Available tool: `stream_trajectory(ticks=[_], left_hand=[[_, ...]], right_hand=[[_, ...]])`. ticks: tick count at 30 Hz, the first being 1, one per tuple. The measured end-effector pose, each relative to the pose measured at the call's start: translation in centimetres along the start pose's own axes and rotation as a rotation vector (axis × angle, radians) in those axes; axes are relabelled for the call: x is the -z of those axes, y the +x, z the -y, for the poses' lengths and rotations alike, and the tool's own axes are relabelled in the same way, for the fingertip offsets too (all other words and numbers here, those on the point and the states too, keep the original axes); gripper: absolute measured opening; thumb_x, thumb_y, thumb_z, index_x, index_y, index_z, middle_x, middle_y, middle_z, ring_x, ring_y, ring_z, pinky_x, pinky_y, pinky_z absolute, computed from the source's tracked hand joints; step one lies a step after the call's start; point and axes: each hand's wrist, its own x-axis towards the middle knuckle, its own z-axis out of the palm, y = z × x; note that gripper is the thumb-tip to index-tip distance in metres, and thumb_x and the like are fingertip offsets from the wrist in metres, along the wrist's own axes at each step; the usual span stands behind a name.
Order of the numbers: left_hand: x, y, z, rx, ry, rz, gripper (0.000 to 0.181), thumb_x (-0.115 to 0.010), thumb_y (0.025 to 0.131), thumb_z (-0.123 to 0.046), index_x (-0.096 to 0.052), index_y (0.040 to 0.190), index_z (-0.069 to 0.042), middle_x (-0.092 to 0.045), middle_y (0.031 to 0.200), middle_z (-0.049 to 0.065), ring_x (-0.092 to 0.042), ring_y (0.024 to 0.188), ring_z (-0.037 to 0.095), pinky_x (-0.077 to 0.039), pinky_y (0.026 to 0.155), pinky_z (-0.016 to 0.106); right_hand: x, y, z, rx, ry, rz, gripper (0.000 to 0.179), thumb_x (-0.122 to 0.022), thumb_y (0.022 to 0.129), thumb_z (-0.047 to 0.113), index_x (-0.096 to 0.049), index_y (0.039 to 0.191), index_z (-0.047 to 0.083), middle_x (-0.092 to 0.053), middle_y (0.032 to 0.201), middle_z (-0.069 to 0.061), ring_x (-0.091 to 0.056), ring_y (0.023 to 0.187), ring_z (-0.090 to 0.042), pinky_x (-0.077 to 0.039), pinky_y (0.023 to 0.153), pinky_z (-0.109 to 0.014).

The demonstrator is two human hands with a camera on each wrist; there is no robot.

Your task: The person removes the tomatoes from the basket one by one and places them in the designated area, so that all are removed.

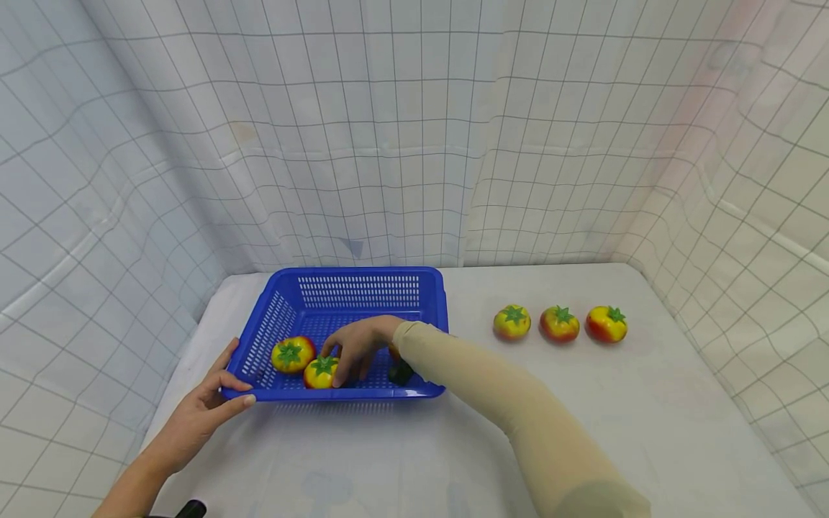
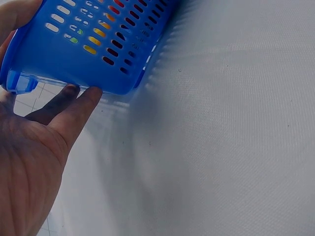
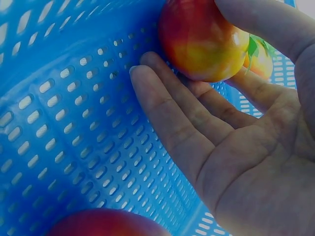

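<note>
A blue perforated basket (image 1: 363,273) stands on the table. My left hand (image 1: 197,414) grips its near left corner, fingers and thumb at the rim; the left wrist view shows this hand (image 2: 34,142) against the outer wall. My right hand (image 1: 359,345) reaches inside and holds a yellow-red tomato (image 1: 320,373) with a green leafy top. In the right wrist view, thumb and fingers are around that tomato (image 3: 202,44), while two fingers (image 3: 167,108) stretch out beside it. Another tomato (image 1: 293,355) lies to its left. Part of a red tomato (image 3: 108,223) shows beneath the right wrist.
Three more yellow-red tomatoes lie in a row right of the basket: a left one (image 1: 512,322), a middle one (image 1: 560,324) and a right one (image 1: 606,324). White checked curtains (image 1: 414,144) enclose the white-covered table (image 1: 648,403) at the back and sides.
</note>
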Motion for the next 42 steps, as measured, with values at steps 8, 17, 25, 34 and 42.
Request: stream_trajectory(ticks=[8,17,25,34,42], left_hand=[[0.0,-0.1,0.0,-0.012,-0.01,0.001,0.017,-0.062,0.102,-0.006,-0.051,0.111,0.005,0.009,0.172,-0.006,-0.001,0.144,0.064,-0.045,0.093,0.01],[0.0,0.0,0.0,-0.01,-0.009,0.001,0.017,-0.062,0.102,-0.006,-0.05,0.111,0.004,0.009,0.172,-0.006,-0.003,0.143,0.065,-0.046,0.092,0.011],[-0.1,0.0,0.0,-0.026,-0.004,0.005,0.015,-0.062,0.102,-0.005,-0.051,0.11,0.002,0.008,0.172,-0.003,-0.004,0.142,0.066,-0.046,0.092,0.011],[-0.1,0.0,0.1,-0.03,-0.012,0.013,0.013,-0.06,0.103,-0.004,-0.052,0.111,0.001,0.009,0.172,-0.004,-0.003,0.142,0.066,-0.046,0.092,0.011],[-0.1,-0.1,0.1,-0.026,-0.022,0.013,0.013,-0.06,0.103,-0.004,-0.052,0.111,0.001,0.01,0.172,-0.005,-0.003,0.142,0.065,-0.046,0.092,0.011]], right_hand=[[0.4,0.0,-0.3,0.019,-0.02,0.017,0.063,-0.084,0.084,0.005,-0.056,0.138,0.017,-0.055,0.126,-0.007,-0.064,0.102,-0.021,-0.059,0.084,-0.036],[0.9,0.0,-0.6,0.034,-0.023,0.049,0.061,-0.083,0.085,0.005,-0.057,0.137,0.021,-0.056,0.126,-0.006,-0.064,0.104,-0.021,-0.059,0.086,-0.035],[1.3,0.2,-0.7,0.036,-0.023,0.071,0.06,-0.083,0.085,0.005,-0.06,0.137,0.023,-0.056,0.127,-0.004,-0.062,0.107,-0.02,-0.058,0.088,-0.036],[1.4,0.6,-0.6,0.04,-0.034,0.091,0.06,-0.083,0.085,0.004,-0.061,0.136,0.025,-0.054,0.13,-0.001,-0.061,0.109,-0.02,-0.058,0.087,-0.036],[1.4,0.6,-0.5,0.044,-0.035,0.114,0.06,-0.083,0.085,0.004,-0.059,0.137,0.023,-0.053,0.128,-0.001,-0.06,0.109,-0.021,-0.058,0.089,-0.037]])
